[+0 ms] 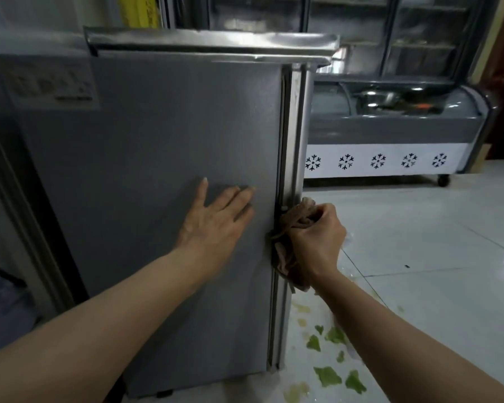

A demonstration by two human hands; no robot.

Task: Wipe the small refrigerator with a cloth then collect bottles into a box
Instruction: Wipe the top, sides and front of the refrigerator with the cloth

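Note:
The small grey refrigerator [146, 146] fills the left and middle of the head view, its flat side panel facing me and a steel top edge above. My left hand [216, 219] lies flat on that panel, fingers spread, holding nothing. My right hand [314, 242] is closed on a crumpled brown cloth [296, 218] and presses it against the fridge's right front edge, at the door seam. No bottles or box are in view.
A chest freezer [390, 132] with a snowflake strip stands behind on the right, with glass display cabinets [361, 33] above it. Green leaf scraps [329, 373] and wet stains lie on the white tiled floor [434, 242] beside the fridge's base.

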